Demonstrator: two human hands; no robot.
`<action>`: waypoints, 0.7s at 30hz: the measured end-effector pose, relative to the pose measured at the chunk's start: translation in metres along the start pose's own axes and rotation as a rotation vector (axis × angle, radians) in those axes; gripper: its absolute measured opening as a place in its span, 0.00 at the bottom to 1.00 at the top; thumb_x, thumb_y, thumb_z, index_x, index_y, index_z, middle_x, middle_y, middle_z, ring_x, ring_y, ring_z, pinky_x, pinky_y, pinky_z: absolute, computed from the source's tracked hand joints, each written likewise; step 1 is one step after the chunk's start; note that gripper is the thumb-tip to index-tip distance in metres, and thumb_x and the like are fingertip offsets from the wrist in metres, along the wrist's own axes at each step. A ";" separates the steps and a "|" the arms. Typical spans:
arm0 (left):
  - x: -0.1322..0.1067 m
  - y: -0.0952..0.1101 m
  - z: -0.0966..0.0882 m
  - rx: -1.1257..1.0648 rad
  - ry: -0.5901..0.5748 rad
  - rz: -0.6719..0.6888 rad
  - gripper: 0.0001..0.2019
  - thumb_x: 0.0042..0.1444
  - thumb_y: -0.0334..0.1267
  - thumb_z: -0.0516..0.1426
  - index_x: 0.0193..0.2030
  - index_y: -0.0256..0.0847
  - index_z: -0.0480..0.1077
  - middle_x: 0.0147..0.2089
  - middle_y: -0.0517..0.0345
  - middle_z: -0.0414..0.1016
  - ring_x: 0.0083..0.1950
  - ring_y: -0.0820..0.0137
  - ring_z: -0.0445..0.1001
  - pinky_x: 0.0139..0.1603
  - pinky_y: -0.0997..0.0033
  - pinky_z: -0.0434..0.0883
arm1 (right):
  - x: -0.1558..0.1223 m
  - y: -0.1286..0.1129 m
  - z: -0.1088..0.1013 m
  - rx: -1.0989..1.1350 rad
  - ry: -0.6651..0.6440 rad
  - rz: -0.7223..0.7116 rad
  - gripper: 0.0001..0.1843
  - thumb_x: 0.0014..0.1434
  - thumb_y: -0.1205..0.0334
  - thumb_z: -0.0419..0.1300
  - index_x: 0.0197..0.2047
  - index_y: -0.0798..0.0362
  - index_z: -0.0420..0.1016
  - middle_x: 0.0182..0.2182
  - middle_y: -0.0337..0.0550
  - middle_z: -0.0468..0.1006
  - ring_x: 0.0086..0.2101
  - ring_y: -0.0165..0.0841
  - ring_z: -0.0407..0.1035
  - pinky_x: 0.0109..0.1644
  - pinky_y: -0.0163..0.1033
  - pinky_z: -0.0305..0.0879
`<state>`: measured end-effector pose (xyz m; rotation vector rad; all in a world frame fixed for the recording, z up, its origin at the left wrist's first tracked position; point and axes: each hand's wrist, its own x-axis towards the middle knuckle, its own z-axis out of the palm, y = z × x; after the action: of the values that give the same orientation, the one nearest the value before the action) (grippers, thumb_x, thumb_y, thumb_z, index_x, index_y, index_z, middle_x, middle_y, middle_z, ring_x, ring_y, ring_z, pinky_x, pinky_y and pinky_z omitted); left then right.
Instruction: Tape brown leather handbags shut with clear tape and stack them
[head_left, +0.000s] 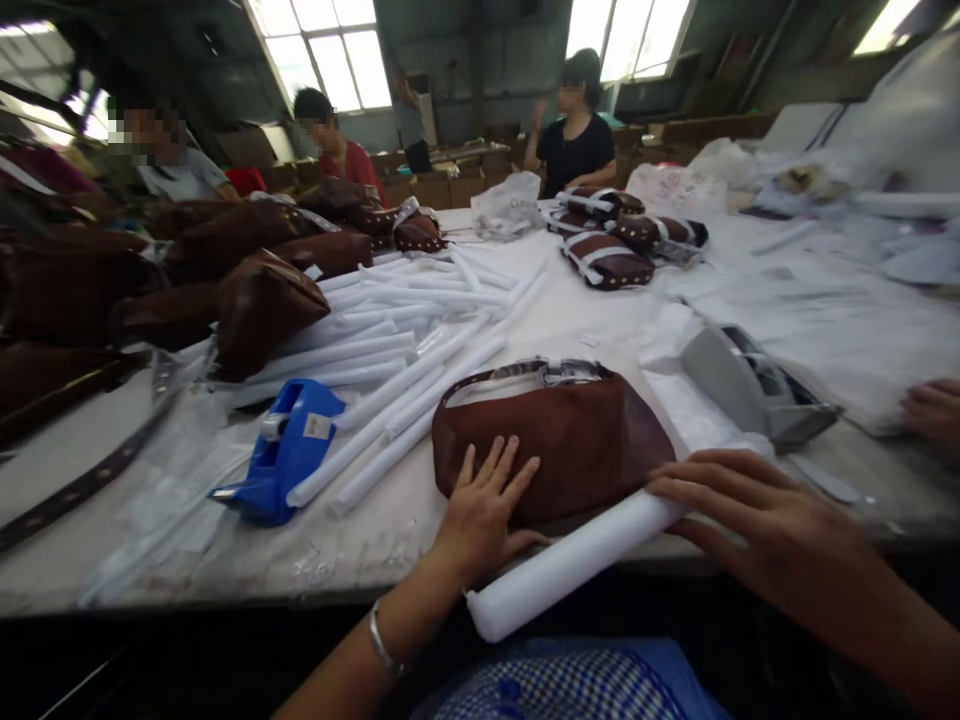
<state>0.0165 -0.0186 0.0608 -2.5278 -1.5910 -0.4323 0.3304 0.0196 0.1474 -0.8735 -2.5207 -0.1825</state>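
A brown handbag [570,440] lies on the table close to its front edge, its strap partly wrapped in clear plastic along the top. My left hand [480,515] rests on the bag's near side with fingers spread. In my right hand [742,500] is one end of a white paper roll [570,570], which slants down to the left in front of the bag, over the table edge. The fingers of that hand close around the roll's upper right end.
A blue tape dispenser [289,450] and several white rolls [420,380] are left of the bag; a grey tape dispenser [750,390] is right. Brown bags [270,300] pile up at left, wrapped bags [607,255] at the back. Another person's hand [934,408] shows at the right edge.
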 end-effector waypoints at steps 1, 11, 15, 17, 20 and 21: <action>0.001 -0.003 -0.006 -0.006 -0.048 0.015 0.42 0.57 0.50 0.61 0.74 0.49 0.47 0.77 0.48 0.45 0.76 0.53 0.48 0.72 0.41 0.51 | -0.013 -0.008 0.002 -0.014 -0.036 0.030 0.15 0.67 0.55 0.56 0.55 0.41 0.75 0.48 0.42 0.81 0.46 0.41 0.74 0.50 0.47 0.73; 0.020 -0.012 -0.037 0.012 -0.244 0.054 0.38 0.56 0.31 0.56 0.73 0.52 0.52 0.75 0.51 0.51 0.74 0.55 0.54 0.69 0.47 0.60 | -0.032 -0.078 0.095 0.015 0.092 0.281 0.14 0.67 0.69 0.53 0.51 0.51 0.76 0.48 0.44 0.80 0.36 0.33 0.77 0.39 0.35 0.70; 0.022 -0.014 -0.041 0.013 -0.270 0.081 0.38 0.57 0.32 0.57 0.73 0.52 0.49 0.76 0.51 0.50 0.74 0.55 0.54 0.69 0.47 0.61 | -0.013 -0.084 0.114 -0.010 0.139 0.358 0.11 0.64 0.69 0.54 0.44 0.50 0.77 0.39 0.42 0.80 0.29 0.32 0.72 0.34 0.37 0.65; 0.021 -0.015 -0.041 0.015 -0.266 0.096 0.38 0.59 0.40 0.58 0.74 0.51 0.48 0.76 0.50 0.50 0.74 0.54 0.53 0.69 0.45 0.61 | -0.006 -0.085 0.119 -0.036 0.171 0.385 0.11 0.63 0.70 0.54 0.40 0.49 0.77 0.34 0.41 0.78 0.28 0.32 0.69 0.34 0.37 0.63; 0.016 -0.015 -0.037 0.030 -0.260 0.115 0.43 0.57 0.52 0.60 0.74 0.49 0.45 0.76 0.47 0.47 0.75 0.51 0.50 0.69 0.41 0.59 | -0.002 -0.086 0.126 -0.041 0.188 0.411 0.11 0.62 0.72 0.54 0.37 0.49 0.76 0.31 0.41 0.76 0.27 0.33 0.68 0.33 0.38 0.62; 0.014 -0.015 -0.036 0.041 -0.260 0.118 0.44 0.57 0.50 0.61 0.75 0.49 0.44 0.76 0.47 0.46 0.75 0.51 0.49 0.69 0.41 0.59 | -0.003 -0.086 0.128 -0.033 0.186 0.417 0.12 0.62 0.72 0.53 0.37 0.50 0.76 0.31 0.41 0.76 0.27 0.33 0.68 0.33 0.38 0.62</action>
<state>0.0031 -0.0089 0.0987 -2.7182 -1.4979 -0.0584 0.2312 -0.0156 0.0351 -1.3066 -2.1172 -0.1610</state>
